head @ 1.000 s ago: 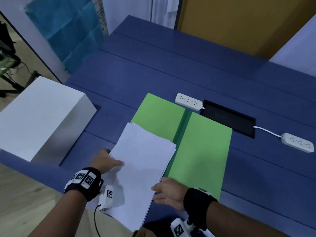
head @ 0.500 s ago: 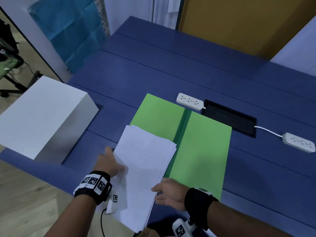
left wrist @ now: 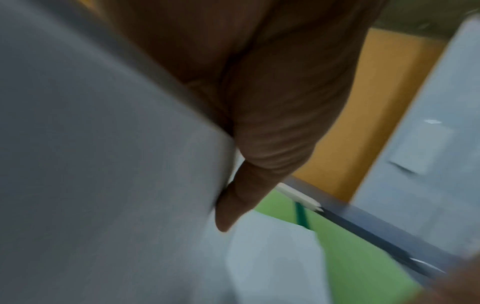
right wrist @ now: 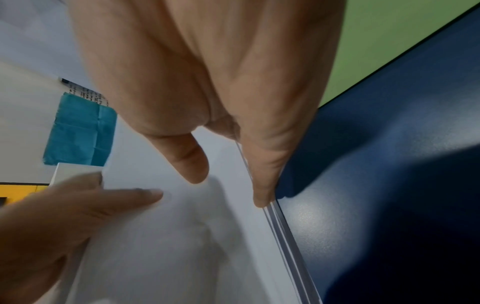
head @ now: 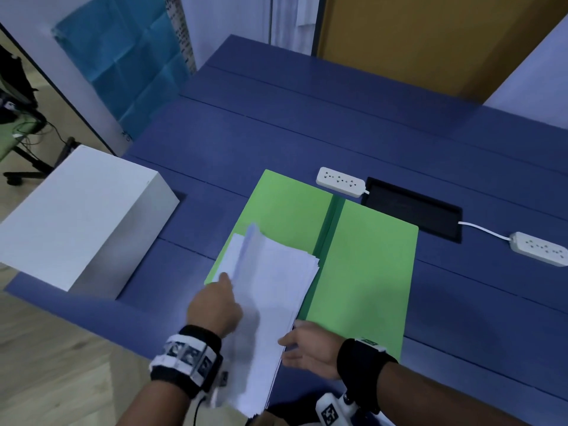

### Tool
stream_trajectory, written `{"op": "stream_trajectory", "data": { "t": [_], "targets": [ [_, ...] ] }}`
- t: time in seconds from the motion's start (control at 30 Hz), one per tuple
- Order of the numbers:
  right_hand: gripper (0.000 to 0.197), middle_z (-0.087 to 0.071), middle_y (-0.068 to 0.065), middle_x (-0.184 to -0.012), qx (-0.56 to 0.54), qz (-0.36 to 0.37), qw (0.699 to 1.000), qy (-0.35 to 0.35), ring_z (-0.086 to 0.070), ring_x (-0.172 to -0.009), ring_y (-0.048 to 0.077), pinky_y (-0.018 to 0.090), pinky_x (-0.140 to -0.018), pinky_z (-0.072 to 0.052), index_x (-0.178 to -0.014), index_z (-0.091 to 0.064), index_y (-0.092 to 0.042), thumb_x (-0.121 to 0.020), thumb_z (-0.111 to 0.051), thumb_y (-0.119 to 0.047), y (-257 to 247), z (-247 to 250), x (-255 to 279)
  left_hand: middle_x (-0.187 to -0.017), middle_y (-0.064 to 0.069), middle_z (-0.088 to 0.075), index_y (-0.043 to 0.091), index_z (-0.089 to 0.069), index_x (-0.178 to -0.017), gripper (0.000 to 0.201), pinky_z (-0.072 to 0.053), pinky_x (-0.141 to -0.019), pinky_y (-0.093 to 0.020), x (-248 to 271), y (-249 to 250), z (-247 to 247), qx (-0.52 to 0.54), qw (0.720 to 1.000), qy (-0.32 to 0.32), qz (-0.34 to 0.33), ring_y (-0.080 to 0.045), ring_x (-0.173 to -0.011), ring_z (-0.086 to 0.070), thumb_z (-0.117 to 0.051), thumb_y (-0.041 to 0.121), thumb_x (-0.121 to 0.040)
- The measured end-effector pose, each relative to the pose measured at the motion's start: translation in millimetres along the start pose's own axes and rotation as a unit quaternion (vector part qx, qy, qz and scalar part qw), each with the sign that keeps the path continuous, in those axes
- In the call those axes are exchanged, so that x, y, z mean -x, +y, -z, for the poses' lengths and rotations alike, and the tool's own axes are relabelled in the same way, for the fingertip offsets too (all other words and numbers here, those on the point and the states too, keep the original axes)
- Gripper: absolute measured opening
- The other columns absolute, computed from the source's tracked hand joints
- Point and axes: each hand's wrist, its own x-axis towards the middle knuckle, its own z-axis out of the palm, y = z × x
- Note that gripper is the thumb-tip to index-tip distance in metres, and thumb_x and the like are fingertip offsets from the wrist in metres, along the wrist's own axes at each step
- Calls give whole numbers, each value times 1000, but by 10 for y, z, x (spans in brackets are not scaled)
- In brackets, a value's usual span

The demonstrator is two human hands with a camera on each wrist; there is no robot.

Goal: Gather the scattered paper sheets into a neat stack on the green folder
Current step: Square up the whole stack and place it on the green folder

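Left hand [head: 215,305] shifted onto paper stack [head: 270,302], right-wrist view shows layered edges

The left hand [head: 215,305] was laid with fingers extended; the right hand [head: 310,348] was held open, fingers [right wrist: 262,185] straight
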Motion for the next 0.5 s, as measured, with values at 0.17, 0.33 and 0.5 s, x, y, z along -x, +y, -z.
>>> {"op": "stream_trajectory", "data": {
  "t": [0.17, 0.33, 0.5],
  "targets": [
    [17, -67, -1, -91, -26, -3, 1000, 5, -51, -74, 18, 33, -82, -47, -106, -59, -17, -97, -58, -2, 19, 10, 14, -81, -4, -51, 25, -44, -92, 39, -35, -52, -33, 418, 319, -280, -18, 992, 78, -101, -32, -68, -57, -69, 7, -67],
    [40, -59, 6, -114, 3, 2, 1000, -1, -51, -95, 27, 34, -86, -51, -116, -57, -19, -78, -68, -17, -26, -78, 40, -127, -16, -48, 21, -56, -117, 44, -51, -87, -55, 122, 13, -219, 40, 997, 60, 7, -40, -122, -43, -63, 12, -74],
    [47, -47, 9, -121, 11, -7, 1000, 12, -55, -112, 31, 36, -93, -55, -121, -50, -15, -80, -74, -18, -25, -80, 34, -135, -15, -32, 30, -41, -144, 59, -47, -103, -49, -202, -286, -98, 152, 982, -46, 99, -43, -122, -44, -45, 14, -88]
  ]
}}
